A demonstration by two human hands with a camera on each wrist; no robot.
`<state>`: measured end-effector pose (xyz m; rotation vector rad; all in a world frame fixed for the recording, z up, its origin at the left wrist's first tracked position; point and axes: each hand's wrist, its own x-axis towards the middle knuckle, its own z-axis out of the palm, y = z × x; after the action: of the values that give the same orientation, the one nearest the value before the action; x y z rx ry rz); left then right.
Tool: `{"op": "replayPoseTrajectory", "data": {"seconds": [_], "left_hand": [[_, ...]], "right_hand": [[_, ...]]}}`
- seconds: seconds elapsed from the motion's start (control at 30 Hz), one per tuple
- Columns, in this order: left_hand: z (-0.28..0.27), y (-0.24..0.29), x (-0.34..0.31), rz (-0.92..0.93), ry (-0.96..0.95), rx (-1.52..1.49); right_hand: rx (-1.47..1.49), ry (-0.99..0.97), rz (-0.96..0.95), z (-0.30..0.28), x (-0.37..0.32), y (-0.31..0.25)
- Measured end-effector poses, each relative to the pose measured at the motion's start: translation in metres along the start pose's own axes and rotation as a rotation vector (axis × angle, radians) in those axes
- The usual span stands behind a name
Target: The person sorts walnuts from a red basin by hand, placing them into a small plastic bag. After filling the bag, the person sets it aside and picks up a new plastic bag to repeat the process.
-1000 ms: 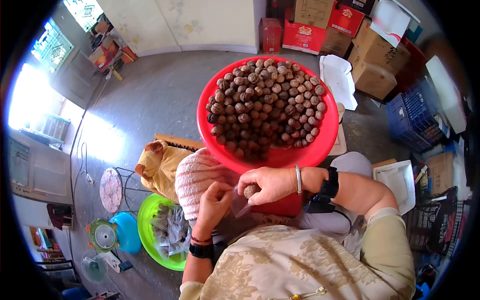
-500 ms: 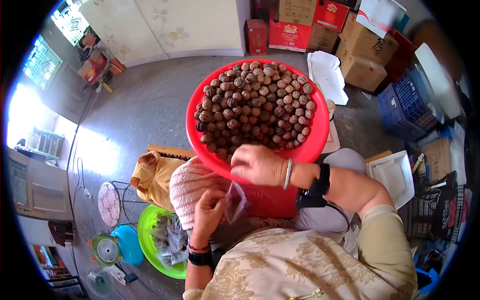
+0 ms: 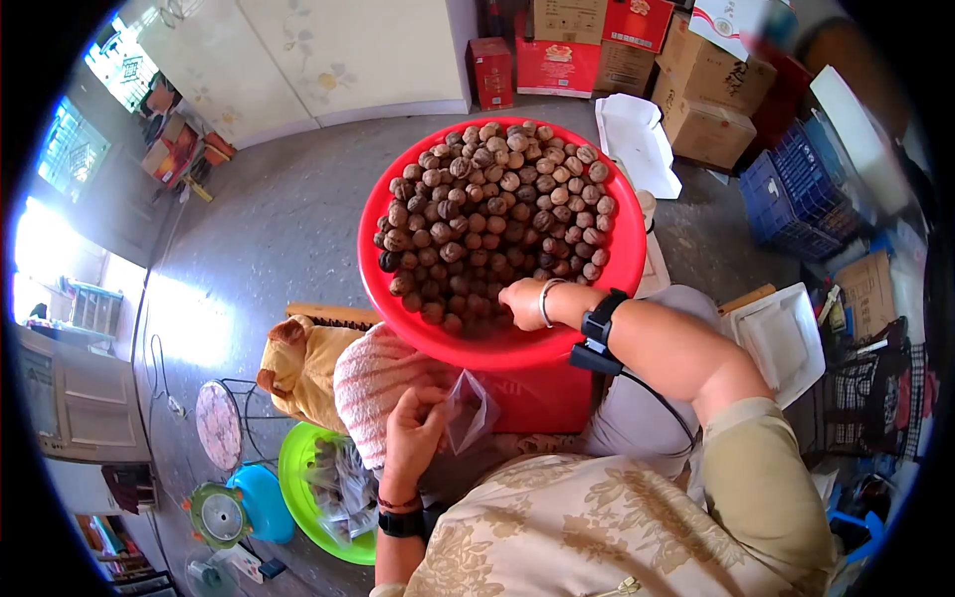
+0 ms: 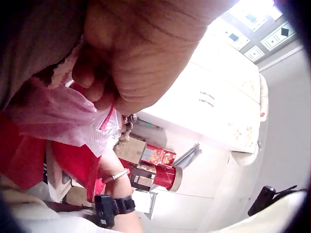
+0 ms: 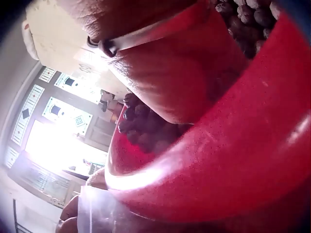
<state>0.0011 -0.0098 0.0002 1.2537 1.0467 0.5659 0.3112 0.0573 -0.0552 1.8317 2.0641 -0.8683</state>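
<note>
A wide red basin [image 3: 629, 269] piled with walnuts [image 3: 477, 214] stands in front of the person. My right hand [image 3: 529, 303] reaches over its near edge into the walnuts, fingertips down among them. In the right wrist view the basin wall [image 5: 233, 141] hides those fingers, so I cannot tell whether they grip a walnut. Nearer the body, my left hand [image 3: 413, 433] pinches the top edge of a clear plastic bag [image 3: 476, 413], whose mouth gapes. Seen from the left wrist, the thin bag [image 4: 58, 114] hangs below the curled fingers [image 4: 104, 99].
A green basin [image 3: 298, 488] with filled plastic bags [image 3: 343, 493] sits at the lower left, beside a blue basin [image 3: 264, 502]. A pink striped towel [image 3: 383, 388] lies left of the red basin. Cardboard boxes [image 3: 711, 95] and a blue crate [image 3: 796, 189] stand at the back right.
My right hand, which held a walnut at the bag, has moved forward and into the walnut basin. My left hand stays by the lap, still pinching the bag. The head view has shifted slightly.
</note>
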Motion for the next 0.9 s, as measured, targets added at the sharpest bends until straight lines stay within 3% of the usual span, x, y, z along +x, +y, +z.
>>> {"op": "replayPoseTrajectory", "data": {"seconds": [0.27,0.33,0.37,0.43,0.47,0.53,0.8,0.9], "left_hand": [[-0.002,-0.002,0.0,0.002,-0.011,0.001],[-0.002,-0.001,0.0,-0.009,-0.01,-0.019],[-0.002,0.0,0.0,0.001,-0.02,-0.008],[-0.002,0.0,0.001,0.012,-0.03,0.002],[-0.002,-0.001,0.001,0.009,-0.028,-0.004],[-0.002,-0.002,0.002,0.008,-0.027,-0.01],[-0.001,-0.002,0.001,-0.008,-0.022,-0.022],[-0.001,-0.002,0.002,-0.013,-0.032,-0.022]], "right_hand": [[-0.094,-0.046,0.021,0.002,0.012,-0.001],[0.089,0.149,0.008,0.009,0.018,0.003],[0.089,0.15,0.01,0.007,0.014,0.001],[0.384,0.448,-0.09,-0.003,0.002,-0.009],[0.384,0.449,-0.089,0.002,0.007,-0.008],[0.345,0.569,-0.263,0.01,0.018,-0.005],[0.426,0.354,-0.11,-0.001,0.012,-0.021],[0.44,0.413,-0.103,0.003,0.013,-0.022]]}}
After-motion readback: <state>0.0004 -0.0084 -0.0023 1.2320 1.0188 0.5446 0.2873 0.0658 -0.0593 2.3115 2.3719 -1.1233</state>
